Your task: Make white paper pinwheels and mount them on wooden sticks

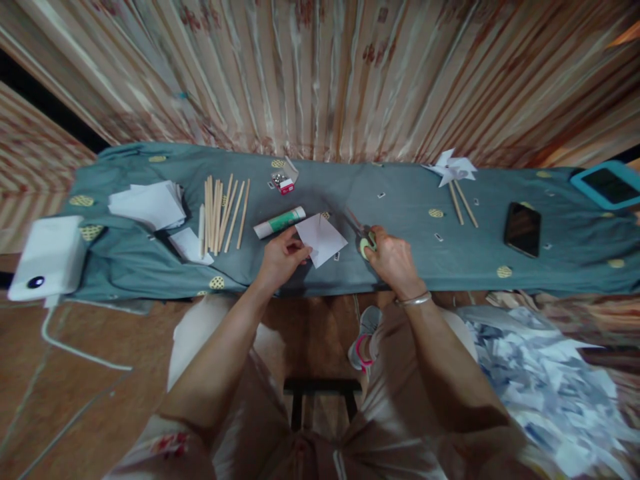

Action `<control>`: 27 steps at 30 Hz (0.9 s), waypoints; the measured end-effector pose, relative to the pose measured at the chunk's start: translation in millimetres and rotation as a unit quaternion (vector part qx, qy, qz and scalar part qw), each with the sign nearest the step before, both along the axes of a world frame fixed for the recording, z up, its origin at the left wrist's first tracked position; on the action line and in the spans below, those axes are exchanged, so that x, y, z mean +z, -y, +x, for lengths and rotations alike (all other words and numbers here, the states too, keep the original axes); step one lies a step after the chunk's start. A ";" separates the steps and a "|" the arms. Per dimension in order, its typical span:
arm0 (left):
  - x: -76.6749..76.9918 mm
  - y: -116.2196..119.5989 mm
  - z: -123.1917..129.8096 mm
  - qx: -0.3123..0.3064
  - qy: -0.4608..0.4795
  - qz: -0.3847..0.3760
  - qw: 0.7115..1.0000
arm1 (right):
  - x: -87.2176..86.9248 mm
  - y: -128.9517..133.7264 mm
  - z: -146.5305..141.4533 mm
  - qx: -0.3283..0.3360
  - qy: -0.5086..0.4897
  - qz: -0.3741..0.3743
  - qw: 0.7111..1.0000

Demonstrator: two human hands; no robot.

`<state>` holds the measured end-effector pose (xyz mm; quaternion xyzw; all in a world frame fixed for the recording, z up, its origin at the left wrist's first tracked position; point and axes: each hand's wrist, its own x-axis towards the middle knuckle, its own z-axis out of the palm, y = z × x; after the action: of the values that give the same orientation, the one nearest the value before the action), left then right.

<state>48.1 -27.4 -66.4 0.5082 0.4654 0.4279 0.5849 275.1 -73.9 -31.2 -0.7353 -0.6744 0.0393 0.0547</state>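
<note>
My left hand (286, 257) pinches the left corner of a white square of paper (323, 240) between thumb and fingers. Just behind that hand a glue stick (280, 222) with a green label lies on the cloth. In my right hand (395, 260) is a pair of scissors (367, 243) with pale green handles, fingers wrapped round them. The scissors' blades point up and left, apart from the paper's right corner. Farther back stands a small open red and white box (286, 183) with shiny little pieces in it.
Wooden sticks (220, 213) and stacked white paper (149, 205) lie to the left, near a white device (47, 260) with a cable. Paper pinwheels (451, 168), a black phone (523, 229) and a blue-framed device (607, 185) lie right. Paper scraps (555, 393) are heaped below right.
</note>
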 end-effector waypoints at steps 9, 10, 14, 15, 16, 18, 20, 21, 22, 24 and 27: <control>-2.6 4.6 -25.8 0.029 -0.054 0.033 0.998 | -0.4 -3.7 -2.6 -0.025 0.027 0.003 0.999; -3.0 5.1 -28.4 0.037 -0.064 0.039 0.997 | 0.6 -4.2 -2.8 -0.030 0.030 -0.003 0.999; -4.1 7.6 -36.2 0.064 -0.116 0.067 0.989 | 4.3 -6.9 -3.3 -0.042 0.038 -0.014 0.998; -4.1 8.2 -38.0 0.068 -0.129 0.081 0.986 | 5.0 -7.9 -3.3 -0.042 0.039 -0.015 0.998; -4.0 8.7 -40.0 0.072 -0.143 0.101 0.982 | 5.4 -9.0 -3.1 -0.042 0.040 -0.016 0.998; -3.6 8.8 -44.8 0.089 -0.179 0.159 0.967 | 6.1 -11.7 -2.4 -0.045 0.036 -0.021 0.998; -3.6 7.0 -50.3 0.120 -0.224 0.223 0.941 | 6.7 -14.7 -1.2 -0.050 0.026 -0.028 0.998; -3.9 5.3 -53.0 0.136 -0.246 0.251 0.926 | 7.0 -16.2 -0.6 -0.051 0.019 -0.033 0.998; -4.6 3.1 -55.5 0.151 -0.266 0.270 0.913 | 7.4 -17.6 0.1 -0.051 0.013 -0.039 0.998; -6.9 -2.3 -59.1 0.170 -0.294 0.288 0.895 | 8.3 -20.1 1.6 -0.052 0.001 -0.048 0.997; -11.9 -11.1 -60.8 0.171 -0.317 0.282 0.889 | 9.5 -22.5 4.3 -0.047 -0.013 -0.056 0.997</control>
<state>-12.7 -16.3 -78.3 0.6729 0.5656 0.4508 0.1554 279.5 -51.4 -21.7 -0.7678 -0.6347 0.0839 0.0246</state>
